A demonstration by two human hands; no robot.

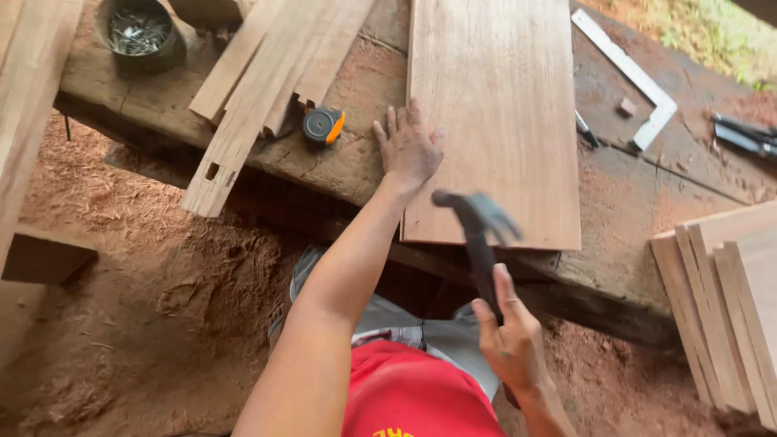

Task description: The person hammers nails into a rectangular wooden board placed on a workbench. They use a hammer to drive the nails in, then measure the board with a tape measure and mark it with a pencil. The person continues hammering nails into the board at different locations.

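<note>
2 hands work the wide plank [494, 121] on the desk [356, 154]: left hand [409, 150] flat, open on its near-left edge; right hand [510, 344] closed around a claw hammer [477, 235] raised just beside. keep the fingers clear and strike squarely.

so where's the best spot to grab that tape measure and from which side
Grip the tape measure across its round black body, coming straight down from above. It lies flat on the bench with its broad face up. Its orange edge faces right toward the left hand, and that side is open. The notched planks crowd its upper left, so approaching from the right looks easiest.
</note>
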